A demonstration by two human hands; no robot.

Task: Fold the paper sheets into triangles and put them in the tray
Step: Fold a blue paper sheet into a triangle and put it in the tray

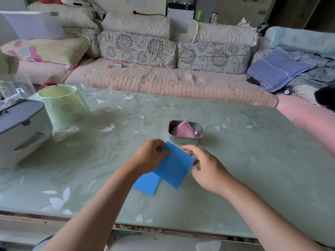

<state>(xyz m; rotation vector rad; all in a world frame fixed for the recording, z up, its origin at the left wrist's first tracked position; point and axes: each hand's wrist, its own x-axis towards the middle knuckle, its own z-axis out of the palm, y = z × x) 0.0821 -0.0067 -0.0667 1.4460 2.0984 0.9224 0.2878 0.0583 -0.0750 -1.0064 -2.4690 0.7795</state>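
A wide pale green surface (244,160) with a leaf pattern fills the view, and both of a person's bare arms reach in from its near edge. Around the middle of the surface, the left hand (149,157) and right hand (208,169) hold a square blue sheet (174,167) turned like a diamond. It is lifted slightly above a second blue sheet (146,184) that lies flat and juts out toward the near edge. The diamond angle likely sets up a corner-to-corner fold, which would make the triangle. The left thumb presses on top of the sheet's left edge, with that hand's curled fingers (154,144) behind it, pinching the paper. The right hand's bent fingers (188,148) close around the right corner and appear to pinch it too, so the paper spans the gap between both hands. Just beyond the hands, toward the far edge, sits a small metal tray (198,139), kept close for easy dropping in. It already holds a stack of pink folded triangles (183,132) leaning against one another.
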